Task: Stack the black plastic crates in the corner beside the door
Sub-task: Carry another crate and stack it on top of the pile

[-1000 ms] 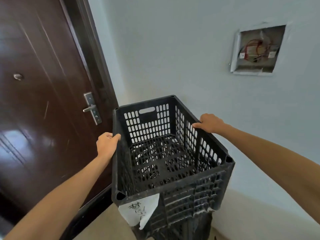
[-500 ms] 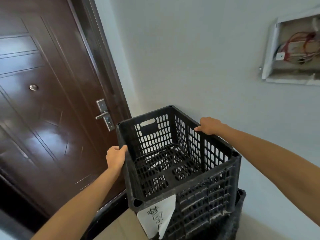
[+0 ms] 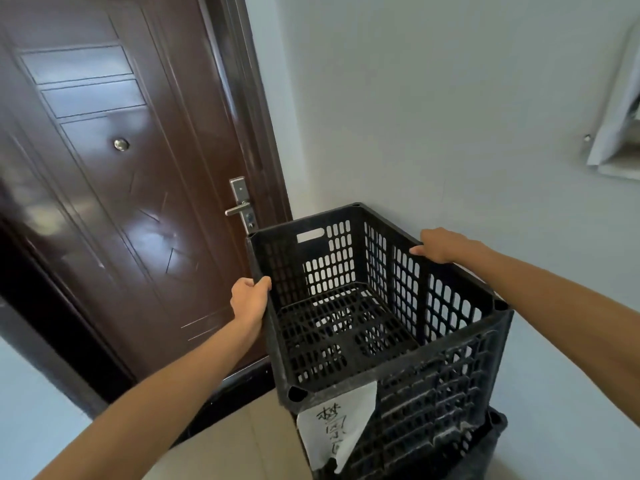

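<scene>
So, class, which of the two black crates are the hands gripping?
The upper crate, with the left hand and right hand on its side rims. A white paper hangs off its near corner. The lower crate sits beneath, untouched.

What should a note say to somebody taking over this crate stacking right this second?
Left hand: grips the left rim of the top black crate.
Right hand: holds its right rim.
Where: the top black crate sits over a lower black crate in the corner, against the white wall and to the right of the brown door. A white handwritten paper label hangs at its near corner.
Done: crate brought onto the stack.
Left: check that it is seated squarely, which this view cannot confirm, then let go. No other crates are in view.
</scene>
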### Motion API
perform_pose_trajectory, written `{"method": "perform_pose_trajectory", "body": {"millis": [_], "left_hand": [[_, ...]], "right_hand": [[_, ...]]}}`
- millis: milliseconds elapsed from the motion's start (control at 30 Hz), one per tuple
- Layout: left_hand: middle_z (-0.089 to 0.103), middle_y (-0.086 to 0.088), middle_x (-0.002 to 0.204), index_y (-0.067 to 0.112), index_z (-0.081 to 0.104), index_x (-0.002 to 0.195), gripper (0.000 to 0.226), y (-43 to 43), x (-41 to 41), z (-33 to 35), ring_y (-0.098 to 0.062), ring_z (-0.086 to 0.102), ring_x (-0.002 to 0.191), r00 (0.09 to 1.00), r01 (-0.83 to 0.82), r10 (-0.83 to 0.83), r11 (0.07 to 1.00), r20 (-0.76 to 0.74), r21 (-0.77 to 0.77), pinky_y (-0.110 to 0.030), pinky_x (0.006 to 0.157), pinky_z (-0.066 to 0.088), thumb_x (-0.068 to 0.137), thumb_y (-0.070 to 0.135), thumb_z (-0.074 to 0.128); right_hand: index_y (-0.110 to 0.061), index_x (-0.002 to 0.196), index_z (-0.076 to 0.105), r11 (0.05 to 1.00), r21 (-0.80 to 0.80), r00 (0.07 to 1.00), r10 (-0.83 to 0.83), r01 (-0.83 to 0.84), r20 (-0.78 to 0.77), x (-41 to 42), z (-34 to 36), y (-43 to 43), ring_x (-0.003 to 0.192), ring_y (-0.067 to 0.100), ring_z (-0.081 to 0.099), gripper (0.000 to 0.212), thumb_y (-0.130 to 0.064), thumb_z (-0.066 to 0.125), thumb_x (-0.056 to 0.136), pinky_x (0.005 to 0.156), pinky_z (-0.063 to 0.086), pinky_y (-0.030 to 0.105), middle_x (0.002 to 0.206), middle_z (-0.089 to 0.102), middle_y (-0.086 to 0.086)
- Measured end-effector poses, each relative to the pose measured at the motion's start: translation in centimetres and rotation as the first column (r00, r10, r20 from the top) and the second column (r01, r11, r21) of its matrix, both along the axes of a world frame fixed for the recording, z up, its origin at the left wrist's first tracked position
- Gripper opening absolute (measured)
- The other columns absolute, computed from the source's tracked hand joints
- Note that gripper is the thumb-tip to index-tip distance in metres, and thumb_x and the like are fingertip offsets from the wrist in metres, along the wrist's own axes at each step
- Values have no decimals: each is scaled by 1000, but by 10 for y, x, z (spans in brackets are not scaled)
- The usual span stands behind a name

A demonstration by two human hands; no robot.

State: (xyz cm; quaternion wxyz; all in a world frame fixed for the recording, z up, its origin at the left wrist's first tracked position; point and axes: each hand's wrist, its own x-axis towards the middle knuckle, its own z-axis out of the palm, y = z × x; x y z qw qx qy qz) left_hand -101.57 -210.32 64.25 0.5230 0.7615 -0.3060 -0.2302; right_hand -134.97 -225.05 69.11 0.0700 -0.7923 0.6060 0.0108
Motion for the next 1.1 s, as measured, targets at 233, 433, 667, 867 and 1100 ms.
{"method": "perform_pose_trajectory", "body": {"millis": [233,433,667,867,1100], "left_hand": [[48,-13,86,9,46,84,17,23,-28,-2,-25,49,80,990,-107,100,992,-101,-61,-39,70,40,79,14,61],[55,-14,92,6,50,88,15,38,-46,-4,-29,56,89,976,-179,169,982,-137,-63,-50,88,50,80,11,62],[56,-11,84,8,51,90,13,55,-66,-6,-26,56,81,973,-195,182,977,-139,-85,-40,77,50,82,11,61],[55,-5,75,8,51,90,13,66,-68,-4,-23,58,79,972,-193,178,977,-154,-89,-36,67,49,83,9,61],[56,-12,86,8,50,87,13,73,-71,-2,-25,57,83,972,-214,204,974,-113,-80,-47,85,53,82,11,62]], "right_hand": [[0,119,49,996,21,996,91,-91,25,-12,0,-7,87,26,49,47,-43,43,100,79,42,37,111,58,17],[-9,95,44,989,0,988,148,-148,52,-24,-2,-4,87,26,50,34,-43,46,98,81,43,38,97,52,12],[-11,93,46,986,-17,982,169,-169,81,-40,-5,5,86,26,52,32,-43,48,98,79,43,37,93,53,9],[-7,100,50,983,4,981,185,-186,61,-42,-5,12,87,26,50,37,-43,47,98,77,41,34,94,53,11],[-5,108,53,983,-67,984,174,-171,36,-38,-7,17,86,26,56,42,-45,47,97,76,47,37,94,57,10]]}}
